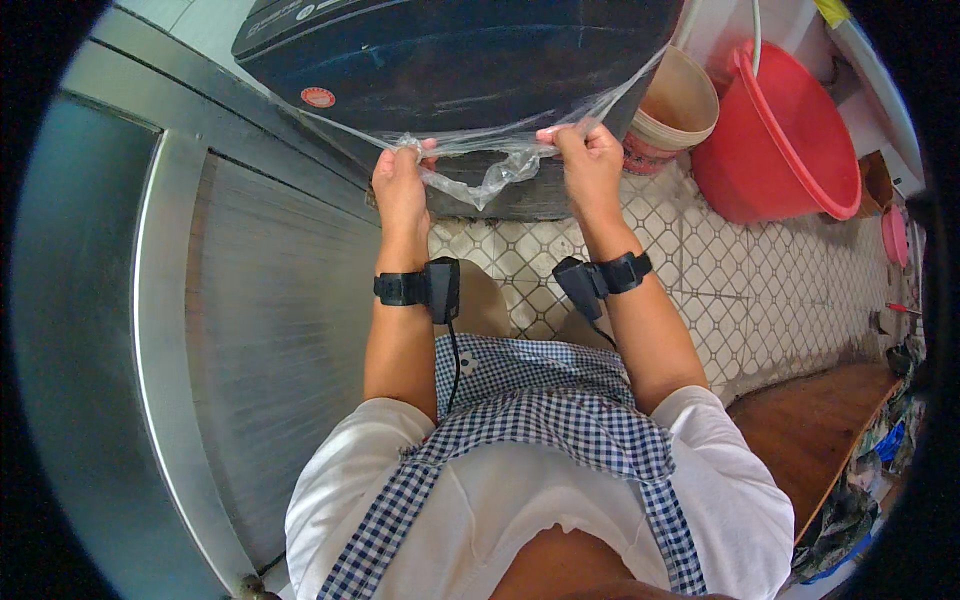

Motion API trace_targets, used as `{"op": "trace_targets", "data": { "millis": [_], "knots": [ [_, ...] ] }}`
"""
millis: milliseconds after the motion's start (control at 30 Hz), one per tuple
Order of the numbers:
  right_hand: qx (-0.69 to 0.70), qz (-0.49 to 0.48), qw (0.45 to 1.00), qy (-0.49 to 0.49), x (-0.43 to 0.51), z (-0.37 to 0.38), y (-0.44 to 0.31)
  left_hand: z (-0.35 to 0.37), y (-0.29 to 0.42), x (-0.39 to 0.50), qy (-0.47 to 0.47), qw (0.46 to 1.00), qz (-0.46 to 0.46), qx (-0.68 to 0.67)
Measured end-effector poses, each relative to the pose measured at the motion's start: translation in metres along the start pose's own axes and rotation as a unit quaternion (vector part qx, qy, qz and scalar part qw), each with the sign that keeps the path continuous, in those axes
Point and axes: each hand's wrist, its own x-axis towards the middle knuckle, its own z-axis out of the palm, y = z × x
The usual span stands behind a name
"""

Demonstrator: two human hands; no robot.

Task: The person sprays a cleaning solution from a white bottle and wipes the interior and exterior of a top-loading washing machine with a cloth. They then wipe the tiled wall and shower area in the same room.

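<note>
A large dark appliance [450, 82] with a round red sticker stands before me, clear plastic film [480, 184] stretched around its front. My left hand [403, 176] pinches the film's gathered edge near the appliance's lower left. On the other side, my right hand [590, 157] grips the same edge between thumb and fingers. Between both hands a crumpled loop of film sags. Taut strands run from each hand towards the appliance's sides. Each wrist wears a black strap with a small device.
Right of the appliance stand a beige bucket [679, 94] and a big red tub [787, 142] on the tiled floor [712, 307]. A metal-framed door [169, 300] is close on my left. A brown board [810, 427] lies at lower right beside crumpled bags.
</note>
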Motion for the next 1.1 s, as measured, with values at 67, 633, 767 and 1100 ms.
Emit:
{"op": "trace_targets", "data": {
  "millis": [67,633,767,1100],
  "knots": [
    [-0.039,-0.002,0.999,-0.005,-0.003,-0.008,0.003,-0.002,-0.002,-0.004,0.006,1.000,0.006,0.015],
    [-0.098,-0.007,0.995,0.030,-0.004,-0.060,0.057,-0.043,-0.050,0.009,0.022,0.998,-0.034,0.048],
    [-0.060,0.038,0.996,0.048,-0.004,-0.064,0.074,-0.046,-0.061,0.014,0.025,0.998,-0.039,0.052],
    [0.001,0.149,0.987,0.058,-0.023,-0.069,0.105,-0.060,-0.091,0.018,0.044,0.994,-0.094,0.016]
  ]
}}
